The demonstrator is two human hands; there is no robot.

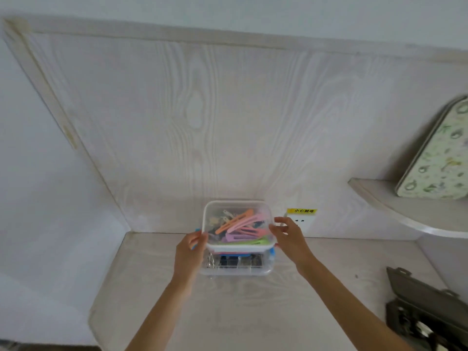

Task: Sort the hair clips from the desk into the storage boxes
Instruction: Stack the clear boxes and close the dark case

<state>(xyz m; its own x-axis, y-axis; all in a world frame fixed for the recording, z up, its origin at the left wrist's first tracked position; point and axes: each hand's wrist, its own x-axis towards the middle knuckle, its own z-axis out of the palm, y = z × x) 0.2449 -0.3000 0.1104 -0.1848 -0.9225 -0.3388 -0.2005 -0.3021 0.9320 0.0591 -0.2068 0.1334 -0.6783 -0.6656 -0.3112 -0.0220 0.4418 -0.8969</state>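
Two clear plastic storage boxes are stacked at the back of the pale wood-grain desk (240, 312). The upper box (263, 245) holds several long hair clips (243, 228) in orange, pink, purple and green, plus some small metal ones. The lower box (235, 271), with blue lid clasps, has dark and metallic clips inside. My left hand (193, 249) grips the upper box's left side, fingers curled on its rim. My right hand (288, 235) is at the box's right side, fingertips touching its edge.
A wall socket (302, 221) with a yellow label sits on the back panel right of the boxes. A curved shelf (405, 211) at right carries a green patterned tray (440, 158) leaning upright. An open dark case (428, 312) lies at the desk's right front.
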